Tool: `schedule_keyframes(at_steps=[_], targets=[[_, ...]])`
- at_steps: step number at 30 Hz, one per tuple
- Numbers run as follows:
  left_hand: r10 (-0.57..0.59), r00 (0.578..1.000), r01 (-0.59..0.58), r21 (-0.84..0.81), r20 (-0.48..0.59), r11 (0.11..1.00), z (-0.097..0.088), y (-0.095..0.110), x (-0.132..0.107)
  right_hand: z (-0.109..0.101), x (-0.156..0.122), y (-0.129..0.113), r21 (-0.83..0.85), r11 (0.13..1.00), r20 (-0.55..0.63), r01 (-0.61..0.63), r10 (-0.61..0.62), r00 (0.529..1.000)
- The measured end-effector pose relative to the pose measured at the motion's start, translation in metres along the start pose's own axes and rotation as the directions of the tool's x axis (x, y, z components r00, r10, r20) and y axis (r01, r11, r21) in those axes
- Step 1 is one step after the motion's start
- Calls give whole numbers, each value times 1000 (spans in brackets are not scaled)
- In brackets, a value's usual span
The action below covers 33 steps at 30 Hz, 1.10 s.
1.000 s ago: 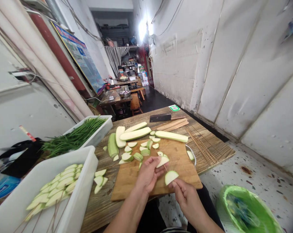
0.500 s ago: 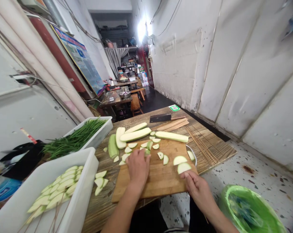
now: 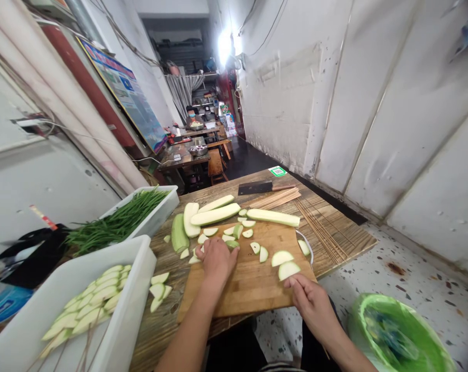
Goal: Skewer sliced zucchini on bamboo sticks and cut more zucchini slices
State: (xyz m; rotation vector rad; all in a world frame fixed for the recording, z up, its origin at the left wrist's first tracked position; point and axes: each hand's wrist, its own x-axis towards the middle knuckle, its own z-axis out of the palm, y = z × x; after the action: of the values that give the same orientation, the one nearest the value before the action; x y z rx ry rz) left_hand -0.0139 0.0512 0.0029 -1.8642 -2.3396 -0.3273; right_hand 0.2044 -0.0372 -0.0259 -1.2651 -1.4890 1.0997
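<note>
At the near right of the wooden board, the right hand pinches a thin stick bearing two flat half-moon slices. On the board's left, the left hand has bent fingers; I can't tell their gap or hold. Right by them, a loose green-skinned slice lies longways across the board. Behind the board: long, smooth squash.

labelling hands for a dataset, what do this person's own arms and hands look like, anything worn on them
The left hand and right hand are ungloved; no ring, watch or bracelet can be made out. Both forearms are bare, with no sleeve in view.
</note>
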Motion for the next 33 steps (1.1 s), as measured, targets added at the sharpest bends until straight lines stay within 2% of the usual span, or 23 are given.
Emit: schedule_keyframes(at_steps=[4,8,10,15,19,24,28,33], targets=[[20,996,-15,-56,87,998,-1,-9,9,4,-2,0,39,999,34,-18,16,999],[-7,992,20,-95,129,995,-2,-15,14,4,-4,-2,36,999,52,-12,10,999],[16,989,2,-119,148,993,-4,-18,15,3,-4,-4,36,999,61,-22,19,998],[194,966,-181,-86,172,980,-14,-27,17,3,-4,-8,31,999,81,-31,28,996],[342,908,-354,7,242,935,-25,-28,23,6,-3,-7,22,999,95,-32,30,995],[421,859,-443,8,292,897,-37,-19,27,8,-4,-3,44,998,94,-40,36,995],[418,846,-439,-12,330,898,-40,-10,27,7,-5,-2,63,997,88,-43,38,995],[392,860,-379,-105,327,920,-38,-1,23,6,-5,-3,72,996,97,-55,48,994]])
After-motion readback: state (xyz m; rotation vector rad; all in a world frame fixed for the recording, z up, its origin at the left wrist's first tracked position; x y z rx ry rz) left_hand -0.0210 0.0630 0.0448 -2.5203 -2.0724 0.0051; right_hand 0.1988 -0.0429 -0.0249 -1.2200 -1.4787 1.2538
